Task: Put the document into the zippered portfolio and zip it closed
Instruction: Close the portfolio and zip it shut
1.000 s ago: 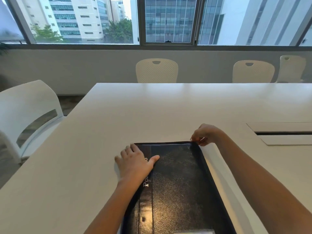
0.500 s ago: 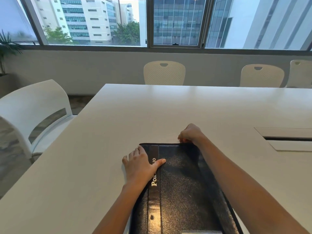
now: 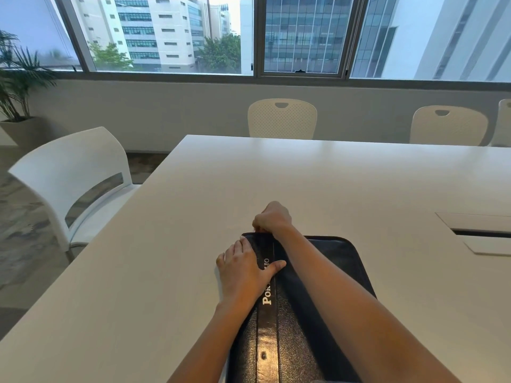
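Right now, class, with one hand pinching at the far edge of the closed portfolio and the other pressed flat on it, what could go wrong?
1. The right hand is closed at the portfolio's far left corner; the zip may snag rounding it.
2. The left hand lies half on the table, so the portfolio might slide.
3. The right forearm hides much of the cover.

Bare table (image 3: 304, 175) surrounds the portfolio (image 3: 331, 272); a recessed hatch (image 3: 481, 230) lies right.
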